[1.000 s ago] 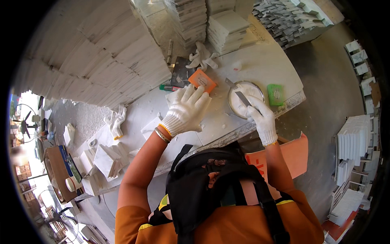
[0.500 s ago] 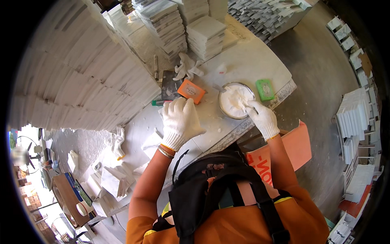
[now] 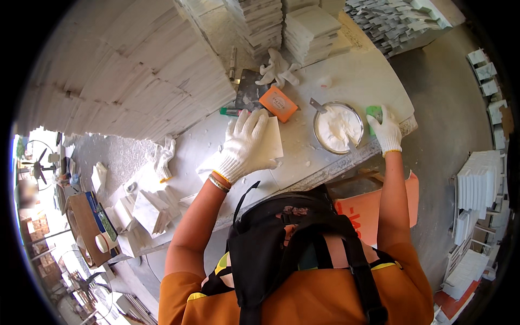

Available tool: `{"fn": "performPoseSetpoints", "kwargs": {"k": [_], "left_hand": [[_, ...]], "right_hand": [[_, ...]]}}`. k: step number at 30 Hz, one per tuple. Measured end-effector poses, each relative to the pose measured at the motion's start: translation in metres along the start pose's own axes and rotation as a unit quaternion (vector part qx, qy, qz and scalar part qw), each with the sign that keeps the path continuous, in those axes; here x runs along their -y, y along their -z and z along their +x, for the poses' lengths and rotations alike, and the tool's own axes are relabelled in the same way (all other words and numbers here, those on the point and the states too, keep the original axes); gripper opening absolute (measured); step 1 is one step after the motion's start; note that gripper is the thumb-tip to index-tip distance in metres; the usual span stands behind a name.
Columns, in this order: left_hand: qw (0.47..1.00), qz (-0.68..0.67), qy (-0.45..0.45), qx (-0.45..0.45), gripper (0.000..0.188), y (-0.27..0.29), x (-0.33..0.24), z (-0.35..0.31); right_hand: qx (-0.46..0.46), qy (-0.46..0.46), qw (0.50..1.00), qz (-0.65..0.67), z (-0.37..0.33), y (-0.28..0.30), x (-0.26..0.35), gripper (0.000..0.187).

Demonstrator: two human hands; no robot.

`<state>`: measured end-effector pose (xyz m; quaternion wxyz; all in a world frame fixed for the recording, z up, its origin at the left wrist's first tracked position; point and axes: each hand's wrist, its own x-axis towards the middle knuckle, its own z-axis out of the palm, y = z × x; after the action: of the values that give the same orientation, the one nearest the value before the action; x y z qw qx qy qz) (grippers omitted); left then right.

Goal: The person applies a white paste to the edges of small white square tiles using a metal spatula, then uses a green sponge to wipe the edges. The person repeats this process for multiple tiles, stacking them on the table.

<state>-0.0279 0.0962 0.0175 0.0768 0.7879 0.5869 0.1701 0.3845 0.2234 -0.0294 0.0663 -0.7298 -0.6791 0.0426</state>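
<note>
My left hand (image 3: 245,142), in a white knit glove, lies with its fingers stretched over a white marble tile (image 3: 274,142) on the table. The right hand (image 3: 388,132), gloved likewise, is closed round a green sponge-like block (image 3: 374,112) near the table's right edge. Between my hands stands a round metal bowl (image 3: 316,129) of white paste (image 3: 337,125). A putty knife (image 3: 318,105) leans out at its left rim, and a second blade shows at the near side. An orange block (image 3: 278,104) rests just beyond my left hand, beside a dark plate (image 3: 250,89).
Stacked tiles form a tall wall (image 3: 130,70) on the left, with more stacks (image 3: 309,32) at the back. A crumpled glove (image 3: 277,69), a marker (image 3: 233,62) and a green-capped tube (image 3: 229,111) lie on the table. Another glove (image 3: 162,158) and loose tiles (image 3: 154,211) sit at left.
My right hand has left the bowl, moved right and taken hold of the green block. Under my left hand the white tile now shows. The view has shifted somewhat.
</note>
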Motion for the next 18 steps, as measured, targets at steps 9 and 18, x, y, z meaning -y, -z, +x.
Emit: {"fn": "performPoseSetpoints", "kwargs": {"k": [9,18], "left_hand": [[0.995,-0.049,0.004,-0.084,0.093,-0.018,0.003,-0.014],[0.998,-0.046,0.045,-0.009,0.116,-0.019,0.012,-0.017]], "right_hand": [[-0.055,-0.002,0.938,0.343,-0.028,0.061,0.045,0.06],[0.26,-0.035,0.667,0.698,-0.103,0.015,0.177,0.059]]}}
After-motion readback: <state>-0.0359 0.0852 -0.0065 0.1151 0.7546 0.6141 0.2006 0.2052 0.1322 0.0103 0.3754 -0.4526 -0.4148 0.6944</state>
